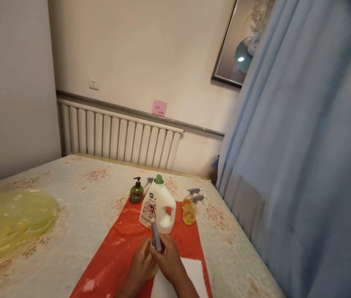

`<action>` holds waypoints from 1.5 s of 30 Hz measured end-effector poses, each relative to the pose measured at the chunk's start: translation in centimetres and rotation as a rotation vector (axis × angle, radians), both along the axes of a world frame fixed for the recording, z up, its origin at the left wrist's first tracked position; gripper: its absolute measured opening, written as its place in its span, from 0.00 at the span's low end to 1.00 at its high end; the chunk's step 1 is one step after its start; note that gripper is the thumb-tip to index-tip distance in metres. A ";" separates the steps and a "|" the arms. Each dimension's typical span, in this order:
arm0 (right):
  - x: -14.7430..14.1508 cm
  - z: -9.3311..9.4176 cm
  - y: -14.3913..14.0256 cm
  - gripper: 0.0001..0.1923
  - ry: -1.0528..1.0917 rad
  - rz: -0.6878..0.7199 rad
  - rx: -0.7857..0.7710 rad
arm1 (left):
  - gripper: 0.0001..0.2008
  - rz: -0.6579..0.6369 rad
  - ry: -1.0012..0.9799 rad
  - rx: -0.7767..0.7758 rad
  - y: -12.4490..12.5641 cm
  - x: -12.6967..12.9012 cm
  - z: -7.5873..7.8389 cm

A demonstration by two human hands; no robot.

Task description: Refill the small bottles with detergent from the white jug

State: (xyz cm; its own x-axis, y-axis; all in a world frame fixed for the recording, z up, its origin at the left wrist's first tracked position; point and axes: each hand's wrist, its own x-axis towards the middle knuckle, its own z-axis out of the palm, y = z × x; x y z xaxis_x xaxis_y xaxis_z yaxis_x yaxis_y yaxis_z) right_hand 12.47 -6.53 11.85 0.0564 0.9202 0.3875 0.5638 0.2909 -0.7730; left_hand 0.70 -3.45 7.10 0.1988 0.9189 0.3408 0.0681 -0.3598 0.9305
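Observation:
My two hands meet over a red plastic sheet (116, 252) on the bed. My right hand (170, 258) grips the grey trigger head of a spray bottle (156, 235), which points away from me. My left hand (139, 265) wraps around the bottle's body below it, which is mostly hidden. Just beyond stands a white detergent jug (158, 207) with a green cap. A dark green pump bottle (136, 192) is to its left, and two yellow spray bottles (190, 210) with grey triggers to its right.
A white cloth (190, 269) lies on the red sheet under my right wrist. A yellow plastic bag (10, 219) rests on the floral bed cover (79, 203) at left. A blue curtain (299, 165) hangs close on the right. A white radiator (116, 138) lines the far wall.

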 end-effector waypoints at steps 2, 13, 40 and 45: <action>0.5 0.2 0.2 0.07 0.047 0.074 -0.008 | 0.12 -0.002 0.006 0.011 0.1 0.0 0.1; 0.0 -1.2 1.1 0.09 0.065 -0.099 -0.028 | 0.15 0.015 -0.005 -0.043 0.3 -0.2 -0.9; -2.4 -4.4 0.7 0.06 0.250 -0.328 0.015 | 0.19 0.021 -0.025 -0.199 -0.6 -0.4 -0.1; -1.9 -4.8 0.4 0.10 0.251 -0.273 0.043 | 0.19 0.040 -0.038 -0.203 -0.4 -0.3 -0.4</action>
State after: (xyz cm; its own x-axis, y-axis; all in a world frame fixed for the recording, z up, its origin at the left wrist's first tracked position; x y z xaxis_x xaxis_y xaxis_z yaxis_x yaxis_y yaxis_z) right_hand 10.57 -6.11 7.02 0.3959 0.8411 0.3685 0.4194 0.1914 -0.8874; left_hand 0.38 -3.83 6.71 0.1511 0.9764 0.1543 0.0419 -0.1623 0.9859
